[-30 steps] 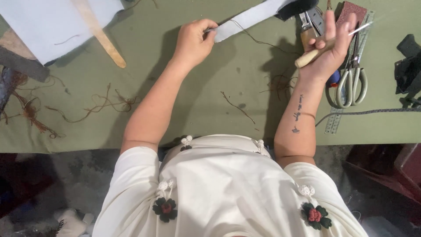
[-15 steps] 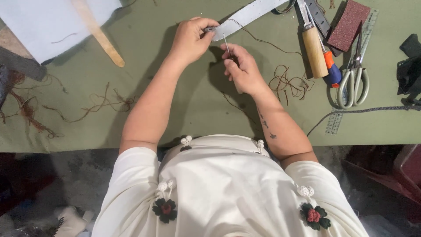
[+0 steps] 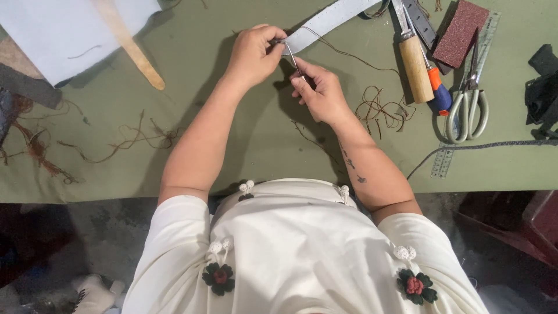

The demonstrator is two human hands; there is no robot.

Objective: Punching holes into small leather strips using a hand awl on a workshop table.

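Left hand (image 3: 254,55) pinching end of grey strap (image 3: 325,22) on green surface (image 3: 244,139). Right hand (image 3: 321,93) clenched on thin needle (image 3: 294,59), just beside strap end. Scissors (image 3: 468,99) well apart.

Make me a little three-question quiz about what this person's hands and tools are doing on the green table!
1. True or false: the left hand pinches the end of the grey strap.
2. What does the right hand hold? A) needle B) scissors C) wooden stick
3. Fill in: the scissors lie to the ____ of the wooden-handled tool.

Key: 1 true; 2 A; 3 right.
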